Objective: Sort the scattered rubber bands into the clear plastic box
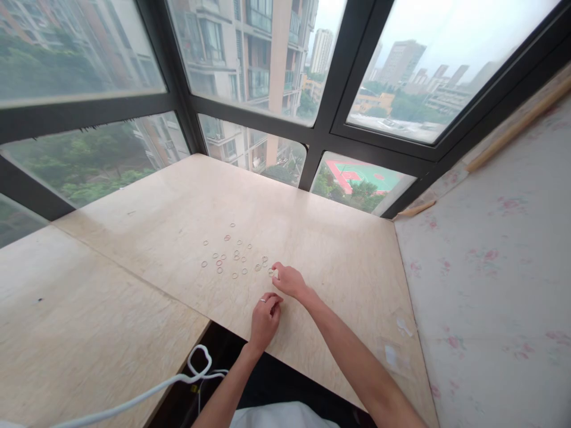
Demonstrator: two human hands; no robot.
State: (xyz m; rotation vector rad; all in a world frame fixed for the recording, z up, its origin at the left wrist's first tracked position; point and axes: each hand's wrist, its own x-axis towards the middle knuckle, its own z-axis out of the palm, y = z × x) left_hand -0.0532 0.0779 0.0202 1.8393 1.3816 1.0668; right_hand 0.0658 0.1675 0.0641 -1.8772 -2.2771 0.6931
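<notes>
right hand [291, 280] pinching small ring [272, 273] between fingertips | left hand [264, 319] curling just behind, hold unclear | lying beside scattered rings [227, 257] on table [348, 255]

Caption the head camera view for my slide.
Right hand touches a small ring beside scattered rings on a tabletop.

Loads of room: the pale wooden counter [339, 249] is open surface on every side of the scattered small thin rings [232, 258]. A black window frame [312, 139] walls off beyond them, a floral mattress [491, 238] sits far right, and a white looped cable [196, 362] lies nearer-left.
</notes>
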